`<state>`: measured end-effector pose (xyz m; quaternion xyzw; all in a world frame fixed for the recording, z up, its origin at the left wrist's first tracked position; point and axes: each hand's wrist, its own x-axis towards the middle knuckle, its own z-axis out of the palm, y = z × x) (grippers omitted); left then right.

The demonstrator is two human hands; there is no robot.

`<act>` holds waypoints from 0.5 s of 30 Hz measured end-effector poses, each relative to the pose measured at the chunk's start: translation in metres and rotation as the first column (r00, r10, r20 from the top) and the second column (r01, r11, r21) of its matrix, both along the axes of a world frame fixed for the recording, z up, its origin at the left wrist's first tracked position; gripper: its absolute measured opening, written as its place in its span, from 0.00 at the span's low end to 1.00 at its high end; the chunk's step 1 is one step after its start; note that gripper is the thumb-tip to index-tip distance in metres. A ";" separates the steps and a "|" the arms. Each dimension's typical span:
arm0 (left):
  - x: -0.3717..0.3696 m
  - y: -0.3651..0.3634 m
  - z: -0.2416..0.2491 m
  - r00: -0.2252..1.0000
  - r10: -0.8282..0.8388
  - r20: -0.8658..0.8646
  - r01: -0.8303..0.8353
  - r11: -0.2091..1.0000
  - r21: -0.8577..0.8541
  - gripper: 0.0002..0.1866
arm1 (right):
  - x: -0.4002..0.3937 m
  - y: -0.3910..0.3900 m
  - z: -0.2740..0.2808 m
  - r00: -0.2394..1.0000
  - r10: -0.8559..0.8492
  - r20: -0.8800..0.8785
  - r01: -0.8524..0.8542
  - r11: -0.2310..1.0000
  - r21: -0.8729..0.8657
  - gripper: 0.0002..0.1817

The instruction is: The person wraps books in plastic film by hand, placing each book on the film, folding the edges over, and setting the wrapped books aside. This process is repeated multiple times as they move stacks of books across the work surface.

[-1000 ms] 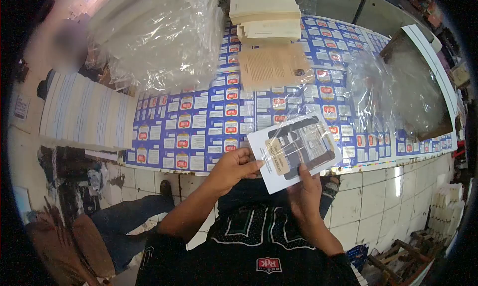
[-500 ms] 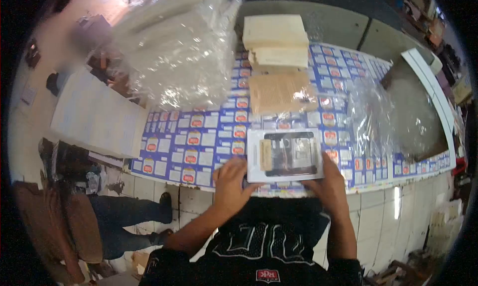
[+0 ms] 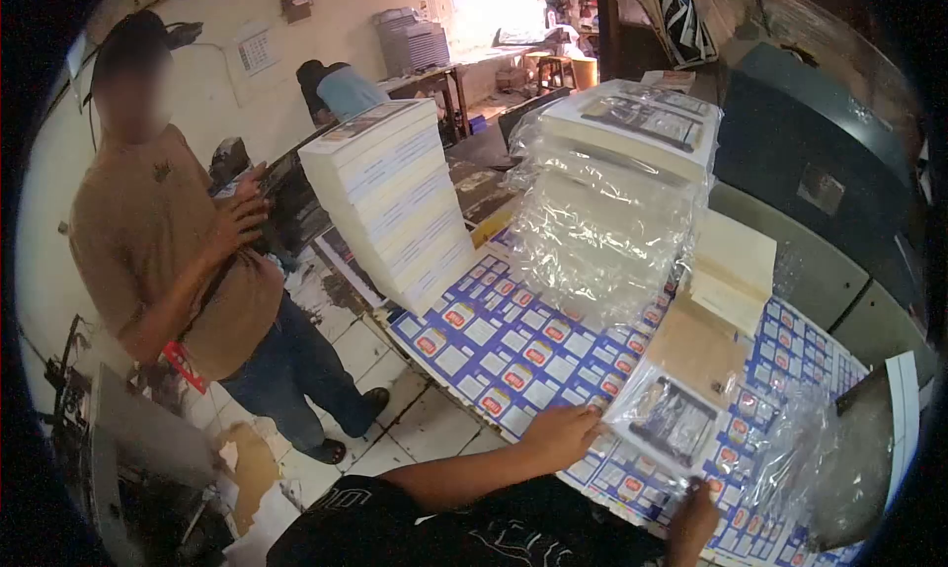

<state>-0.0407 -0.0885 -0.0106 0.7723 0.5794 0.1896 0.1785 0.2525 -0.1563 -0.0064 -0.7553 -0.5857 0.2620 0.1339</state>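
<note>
A book (image 3: pixel 673 424) with a white cover and dark picture lies in clear plastic near the table's front edge. My left hand (image 3: pixel 565 437) is closed at its left edge, fingertips against the wrapping. At the lower right corner, my right hand (image 3: pixel 696 516) has its fingers bent together on the wrapping; part of their grip is hidden. Just beyond the book lies a brown cardboard piece (image 3: pixel 696 352), with cream paper blocks (image 3: pixel 733 269) behind it.
Tall book stacks (image 3: pixel 400 206) and a plastic-covered stack (image 3: pixel 607 216) stand on the table's left and back. Loose clear plastic (image 3: pixel 790 458) and an open-sided box (image 3: pixel 864 458) lie right. A person in a brown shirt (image 3: pixel 173 241) stands left; another (image 3: pixel 346 91) bends farther back.
My view has swung up and to the left, bringing the standing person and the room behind into sight. Both hands stay at the wrapped book's sides.
</note>
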 end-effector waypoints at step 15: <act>-0.011 -0.074 0.044 0.081 0.675 0.734 0.404 0.651 -0.643 0.24 | -0.119 -0.064 0.093 0.553 0.779 -0.295 -0.722 0.625 0.296 0.11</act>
